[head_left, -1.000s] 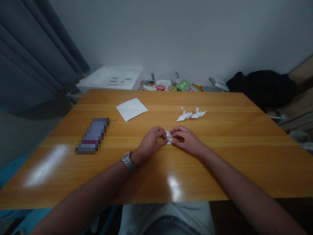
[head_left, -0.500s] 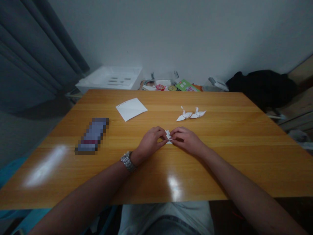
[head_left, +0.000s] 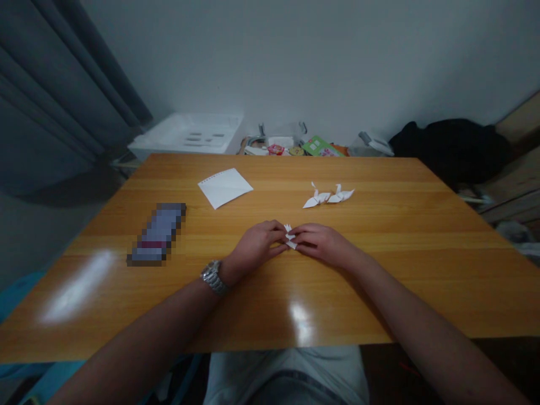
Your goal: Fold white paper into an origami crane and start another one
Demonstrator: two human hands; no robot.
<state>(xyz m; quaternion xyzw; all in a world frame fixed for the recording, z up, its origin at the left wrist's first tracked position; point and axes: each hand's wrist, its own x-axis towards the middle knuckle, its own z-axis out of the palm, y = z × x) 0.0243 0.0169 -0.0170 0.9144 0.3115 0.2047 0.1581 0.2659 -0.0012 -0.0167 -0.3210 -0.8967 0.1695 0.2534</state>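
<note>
Several things are spread across the wooden worktop (head_left: 379, 270). At centre left of the frame a pixelated oblong object (head_left: 156, 235) is laid flat, well apart from the hands, seemingly set aside out of the working space. A metal wristwatch (head_left: 212, 277) is worn on the left wrist. Above it, a white sheet of paper (head_left: 225, 187) with a perforated edge is laid flat, probably so that it is kept uncreased and within reach. At the middle of the frame the left hand (head_left: 255, 247) is curled, and the left side of a small folded piece of white paper (head_left: 290, 236) is pinched by its fingertips. The piece is held low at the worktop, which probably serves as a hard backing for creasing. Its right side is pinched by the right hand (head_left: 323, 244), so that it is gripped from both sides and kept from slipping. Just above the right hand, two folded paper cranes (head_left: 328, 196) are set touching each other, clear of the fingers. At the upper right, beyond the worktop, a dark bundle of cloth (head_left: 451, 146) is seen.
</note>
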